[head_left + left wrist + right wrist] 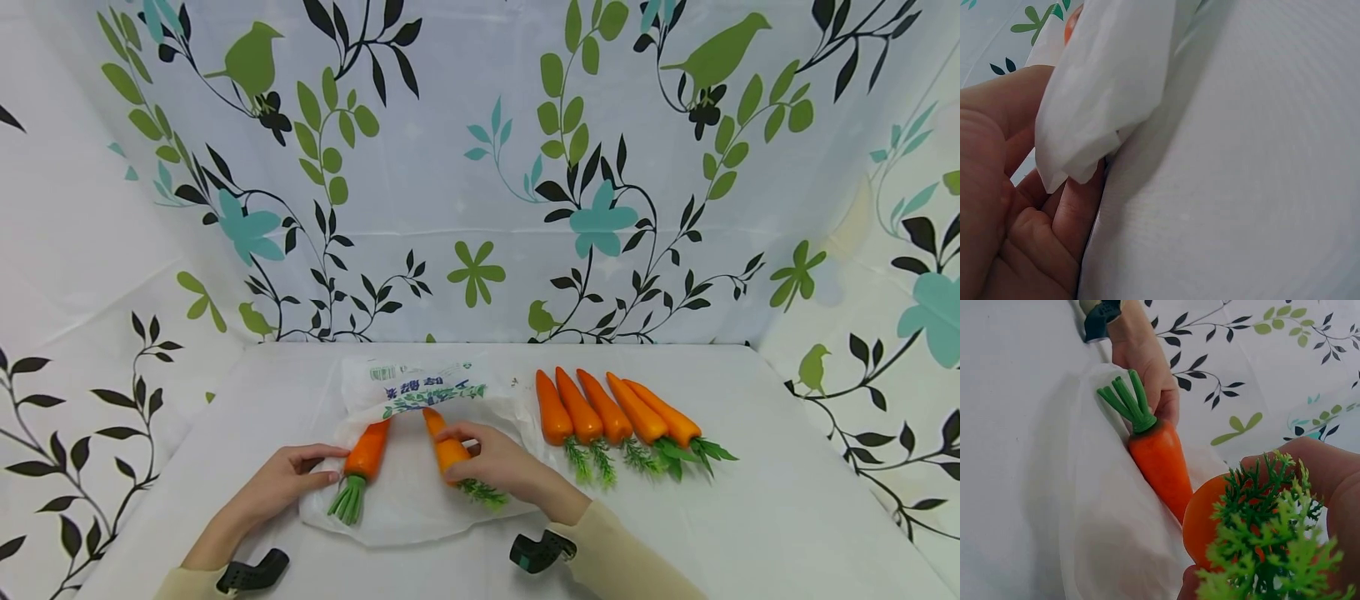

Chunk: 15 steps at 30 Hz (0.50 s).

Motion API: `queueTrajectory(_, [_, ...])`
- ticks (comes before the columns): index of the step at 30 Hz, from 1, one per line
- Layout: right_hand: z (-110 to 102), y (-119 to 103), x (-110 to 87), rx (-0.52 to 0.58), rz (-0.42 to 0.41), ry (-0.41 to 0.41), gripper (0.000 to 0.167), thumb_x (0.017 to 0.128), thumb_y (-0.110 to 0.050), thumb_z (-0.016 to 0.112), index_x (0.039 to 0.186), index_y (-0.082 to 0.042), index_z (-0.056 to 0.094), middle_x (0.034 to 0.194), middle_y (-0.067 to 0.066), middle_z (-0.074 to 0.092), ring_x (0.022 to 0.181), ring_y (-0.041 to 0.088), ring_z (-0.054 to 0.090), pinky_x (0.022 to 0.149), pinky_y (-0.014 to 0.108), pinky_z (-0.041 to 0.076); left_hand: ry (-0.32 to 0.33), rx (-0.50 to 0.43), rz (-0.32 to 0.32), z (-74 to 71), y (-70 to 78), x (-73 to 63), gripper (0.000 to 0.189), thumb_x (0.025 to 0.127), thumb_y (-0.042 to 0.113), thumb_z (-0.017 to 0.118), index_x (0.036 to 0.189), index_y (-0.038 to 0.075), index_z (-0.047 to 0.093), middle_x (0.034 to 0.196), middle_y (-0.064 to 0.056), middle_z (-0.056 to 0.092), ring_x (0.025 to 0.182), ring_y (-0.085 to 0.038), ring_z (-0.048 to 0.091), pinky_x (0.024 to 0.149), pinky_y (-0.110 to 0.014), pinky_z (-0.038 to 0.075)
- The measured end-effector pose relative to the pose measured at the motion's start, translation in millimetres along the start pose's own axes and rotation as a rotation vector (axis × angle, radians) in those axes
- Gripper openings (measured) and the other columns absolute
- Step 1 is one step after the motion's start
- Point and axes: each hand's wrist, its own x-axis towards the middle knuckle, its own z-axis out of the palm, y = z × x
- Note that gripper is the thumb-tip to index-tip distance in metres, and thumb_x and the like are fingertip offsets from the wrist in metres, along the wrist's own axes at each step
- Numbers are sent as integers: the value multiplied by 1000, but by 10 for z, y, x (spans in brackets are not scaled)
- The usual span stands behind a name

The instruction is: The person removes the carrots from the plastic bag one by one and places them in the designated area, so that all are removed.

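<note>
Right grip [495, 461] pinches a carrot [450, 454], tip just ahead at the printed fold of a plastic bag [405, 508]; left grip [281, 482] holds the bag's edge. Keeping that tip low should avoid snags.

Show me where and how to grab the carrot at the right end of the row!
Grip the right-end carrot by its thick orange end, next to its leaves, probably from the right: another carrot lies close along its left, but its right side is free.
</note>
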Motion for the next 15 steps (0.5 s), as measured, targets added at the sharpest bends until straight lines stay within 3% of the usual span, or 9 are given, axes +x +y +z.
queueTrajectory(2, [-27, -5, -32, -9, 4, -3, 46, 81, -15, 76, 126, -16, 66, 125, 1, 57, 99, 24, 56, 81, 35, 51, 6, -1, -17, 5, -1, -4, 36, 90, 28, 75, 123, 13, 72, 133, -7, 62, 130, -29, 47, 106, -35, 39])
queueTrajectory(4, [-57, -11, -66, -20, 3, -7, 45, 81, -15, 76, 125, -17, 66, 127, 2, 56, 98, 24, 56, 80, 35, 51, 4, 1, -15, 5, -3, -5, 36, 90, 27, 74, 123, 12, 71, 134, -8, 62, 130, -30, 47, 106, -36, 39])
queueTrajectory(8, [-125, -27, -142, -50, 0, -21, 44, 82, -15, 76, 125, -19, 67, 130, 2, 56, 99, 24, 55, 80, 34, 51, -1, -2, 0, 5, 6, -8, 37, 91, 27, 73, 124, 10, 70, 134, -10, 61, 131, -34, 46, 108, -51, 36])
queueTrajectory(11, [-178, -36, -201, -70, 2, -28, 45, 82, -16, 77, 125, -21, 67, 133, 1, 54, 101, 24, 55, 81, 34, 50, -5, 0, 11, 2, 17, -11, 36, 92, 26, 73, 124, 9, 70, 134, -11, 61, 130, -35, 47, 108, -55, 35])
queueTrajectory(15, [-245, -35, -276, -100, 2, -23, 45, 81, -18, 76, 125, -24, 67, 135, 1, 53, 104, 24, 54, 83, 36, 50, -7, 3, 5, -4, 19, -17, 36, 92, 26, 73, 124, 10, 70, 134, -10, 61, 129, -30, 48, 107, -44, 40])
